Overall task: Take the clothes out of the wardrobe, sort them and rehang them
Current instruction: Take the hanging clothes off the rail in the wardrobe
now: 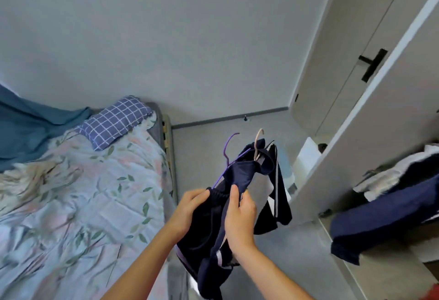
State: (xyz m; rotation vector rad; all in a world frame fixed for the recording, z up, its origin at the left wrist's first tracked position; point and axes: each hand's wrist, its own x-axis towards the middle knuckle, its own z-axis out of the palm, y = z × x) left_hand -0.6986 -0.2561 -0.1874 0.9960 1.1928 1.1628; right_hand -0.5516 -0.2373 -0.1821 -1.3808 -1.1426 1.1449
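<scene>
A bundle of dark navy clothes with white stripes [240,173] hangs in front of me, between the bed and the wardrobe. Two hangers stick out of its top: a purple hanger [228,145] and a beige hanger [257,143]. My left hand [190,207] grips the bundle's left side at an elastic waistband. My right hand [240,219] holds its middle, thumb up against the cloth. The open wardrobe [370,119] stands at the right, with more navy and white clothes [389,202] spilling from its inside.
A bed [78,188] with a floral sheet fills the left side, with a checked blue pillow [115,121] and a teal blanket [31,128] at its head. Grey floor runs between bed and wardrobe. A closed door with a black handle [373,63] is at the upper right.
</scene>
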